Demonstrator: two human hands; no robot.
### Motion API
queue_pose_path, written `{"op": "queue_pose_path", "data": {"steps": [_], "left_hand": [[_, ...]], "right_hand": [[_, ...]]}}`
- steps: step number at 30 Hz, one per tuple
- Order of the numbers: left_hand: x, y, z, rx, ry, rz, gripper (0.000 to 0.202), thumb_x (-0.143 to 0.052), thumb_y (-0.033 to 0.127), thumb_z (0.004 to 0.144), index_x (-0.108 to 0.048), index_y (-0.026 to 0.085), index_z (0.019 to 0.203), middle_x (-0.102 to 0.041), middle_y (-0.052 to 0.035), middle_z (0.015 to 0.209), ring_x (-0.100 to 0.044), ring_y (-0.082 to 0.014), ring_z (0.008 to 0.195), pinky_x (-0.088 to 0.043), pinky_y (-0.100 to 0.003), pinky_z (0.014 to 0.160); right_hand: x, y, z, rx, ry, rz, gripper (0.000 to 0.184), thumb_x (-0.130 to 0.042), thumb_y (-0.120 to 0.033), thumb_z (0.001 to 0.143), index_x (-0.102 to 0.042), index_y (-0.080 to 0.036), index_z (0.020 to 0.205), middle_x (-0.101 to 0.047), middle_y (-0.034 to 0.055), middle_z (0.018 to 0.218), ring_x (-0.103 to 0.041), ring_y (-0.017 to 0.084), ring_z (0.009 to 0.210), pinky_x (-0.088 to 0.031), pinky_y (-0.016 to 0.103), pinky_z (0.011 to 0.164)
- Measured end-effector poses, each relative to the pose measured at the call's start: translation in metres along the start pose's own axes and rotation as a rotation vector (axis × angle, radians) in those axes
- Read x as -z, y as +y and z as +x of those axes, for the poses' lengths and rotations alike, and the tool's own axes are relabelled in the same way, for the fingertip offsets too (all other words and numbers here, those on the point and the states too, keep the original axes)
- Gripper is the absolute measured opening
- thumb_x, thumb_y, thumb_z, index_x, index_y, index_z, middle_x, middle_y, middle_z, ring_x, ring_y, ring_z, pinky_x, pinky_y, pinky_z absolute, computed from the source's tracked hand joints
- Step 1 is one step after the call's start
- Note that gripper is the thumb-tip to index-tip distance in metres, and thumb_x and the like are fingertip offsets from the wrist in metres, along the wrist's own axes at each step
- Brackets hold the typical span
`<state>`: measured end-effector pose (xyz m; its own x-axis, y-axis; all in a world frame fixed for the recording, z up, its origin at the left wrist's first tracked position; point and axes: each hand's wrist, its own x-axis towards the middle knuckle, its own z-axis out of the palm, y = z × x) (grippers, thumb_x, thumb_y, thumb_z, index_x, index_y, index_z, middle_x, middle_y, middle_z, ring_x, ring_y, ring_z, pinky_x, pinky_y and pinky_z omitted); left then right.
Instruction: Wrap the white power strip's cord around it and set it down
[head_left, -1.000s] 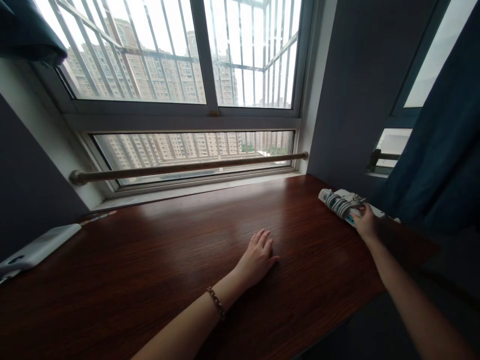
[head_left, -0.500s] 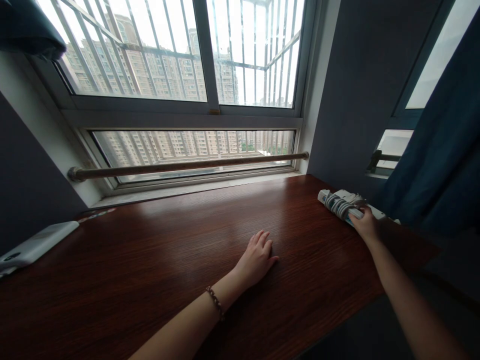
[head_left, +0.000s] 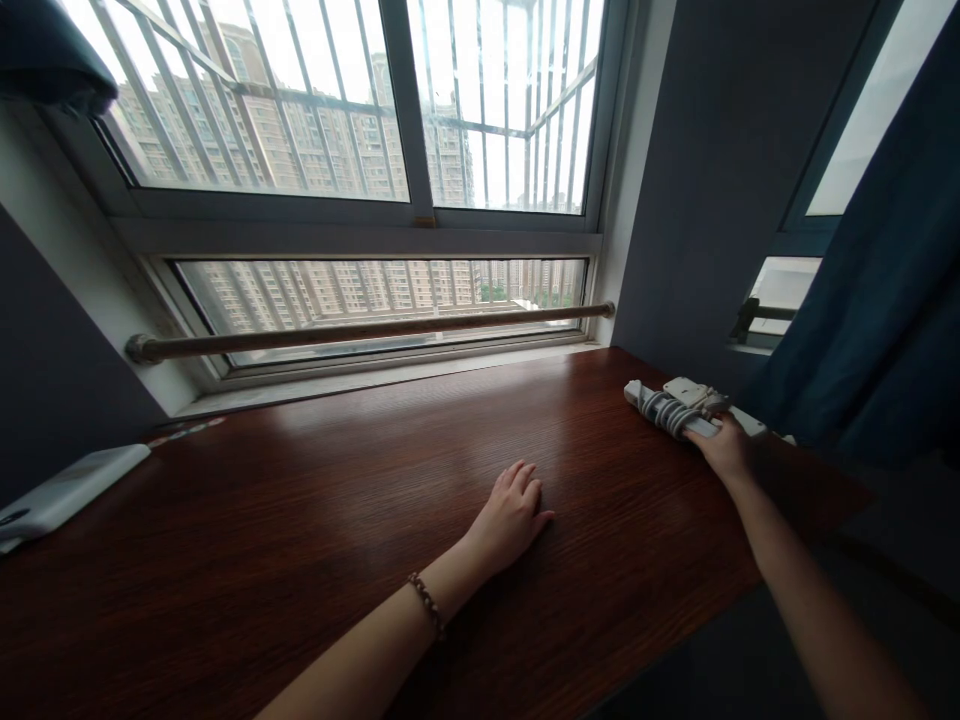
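My left hand (head_left: 508, 515) lies flat on the reddish-brown wooden table (head_left: 360, 490), fingers stretched out, with nothing in it. A beaded bracelet (head_left: 427, 604) circles that wrist. At the table's right side my right hand (head_left: 726, 447) is closed round the near end of a white power strip (head_left: 661, 408), which has its grey-white cord wound about it in several loops. Just behind the strip, and partly covered by it and my hand, are other white items (head_left: 688, 390) whose kind I cannot make out.
A white device (head_left: 79, 490) sits at the table's left edge. Beyond the table is a barred window (head_left: 420, 215) with a horizontal rail (head_left: 375, 331) across its lower part. A dark blue curtain (head_left: 862, 330) hangs at the right, close to the table's far right corner.
My right hand has shifted the power strip slightly left, away from the white items behind it. My left hand stays in place on the table; the view has moved a little.
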<state>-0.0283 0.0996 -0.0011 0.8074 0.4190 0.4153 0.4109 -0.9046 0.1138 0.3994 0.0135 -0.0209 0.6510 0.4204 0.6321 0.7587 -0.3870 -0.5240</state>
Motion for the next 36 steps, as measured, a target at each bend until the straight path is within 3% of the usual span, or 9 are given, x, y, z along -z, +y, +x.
{"op": "queue_pose_path", "data": {"steps": [8, 15, 22, 28, 31, 34, 36], "left_hand": [[0.0, 0.001, -0.001, -0.003, 0.011, -0.003, 0.028, -0.061, 0.032, 0.083, -0.053, 0.013, 0.102, -0.047, -0.0163, 0.129, -0.038, -0.0325, 0.125, -0.037, -0.049, 0.102], [0.0, 0.001, -0.001, -0.007, 0.012, -0.003, 0.027, -0.062, 0.031, 0.083, -0.054, 0.013, 0.102, -0.047, -0.0167, 0.128, -0.038, -0.0326, 0.125, -0.038, -0.048, 0.102], [0.001, 0.0, -0.001, -0.004, 0.013, -0.003, 0.027, -0.061, 0.032, 0.083, -0.054, 0.013, 0.101, -0.048, -0.0161, 0.127, -0.039, -0.0323, 0.124, -0.038, -0.048, 0.102], [0.001, 0.0, -0.001, 0.0, 0.002, -0.003, 0.029, -0.06, 0.032, 0.084, -0.054, 0.011, 0.102, -0.047, -0.0175, 0.128, -0.038, -0.0329, 0.124, -0.037, -0.047, 0.103], [0.001, 0.001, -0.001, -0.001, -0.004, -0.006, 0.03, -0.06, 0.032, 0.084, -0.055, 0.009, 0.103, -0.047, -0.0191, 0.127, -0.038, -0.0332, 0.124, -0.036, -0.046, 0.103], [0.001, 0.001, 0.0, 0.001, -0.009, -0.007, 0.031, -0.06, 0.033, 0.084, -0.055, 0.009, 0.103, -0.047, -0.0193, 0.127, -0.038, -0.0328, 0.125, -0.036, -0.046, 0.104], [0.001, 0.001, 0.0, 0.005, -0.012, -0.003, 0.03, -0.06, 0.033, 0.084, -0.055, 0.01, 0.103, -0.047, -0.019, 0.128, -0.038, -0.0324, 0.125, -0.036, -0.046, 0.104]], "right_hand": [[0.014, -0.037, -0.02, 0.192, -0.058, -0.216, 0.046, -0.065, -0.033, 0.066, -0.055, -0.019, 0.109, -0.047, 0.0101, 0.104, -0.052, 0.026, 0.09, -0.044, 0.035, 0.075], [0.02, -0.048, -0.032, 0.338, -0.15, -0.455, 0.055, -0.065, -0.026, 0.069, -0.048, -0.017, 0.121, -0.04, 0.0117, 0.108, -0.045, 0.027, 0.094, -0.044, 0.037, 0.081], [0.021, -0.039, -0.042, 0.439, -0.128, -0.264, 0.059, -0.06, -0.028, 0.072, -0.045, -0.015, 0.128, -0.034, 0.0142, 0.117, -0.045, 0.025, 0.097, -0.041, 0.037, 0.091], [0.013, -0.023, -0.041, 0.429, -0.109, -0.273, 0.059, -0.056, -0.03, 0.077, -0.043, -0.012, 0.131, -0.036, 0.0161, 0.126, -0.039, 0.031, 0.11, -0.034, 0.042, 0.098], [0.012, -0.022, -0.04, 0.4, -0.183, -0.285, 0.059, -0.055, -0.031, 0.077, -0.041, -0.015, 0.132, -0.045, 0.014, 0.121, -0.041, 0.032, 0.109, -0.034, 0.045, 0.097], [0.014, -0.024, -0.039, 0.352, -0.27, -0.201, 0.06, -0.051, -0.026, 0.078, -0.036, -0.016, 0.135, -0.048, 0.0125, 0.117, -0.048, 0.027, 0.101, -0.039, 0.04, 0.092], [0.014, -0.025, -0.038, 0.327, -0.252, -0.205, 0.06, -0.051, -0.019, 0.075, -0.037, -0.015, 0.133, -0.046, 0.0132, 0.118, -0.048, 0.026, 0.102, -0.039, 0.037, 0.092]]}}
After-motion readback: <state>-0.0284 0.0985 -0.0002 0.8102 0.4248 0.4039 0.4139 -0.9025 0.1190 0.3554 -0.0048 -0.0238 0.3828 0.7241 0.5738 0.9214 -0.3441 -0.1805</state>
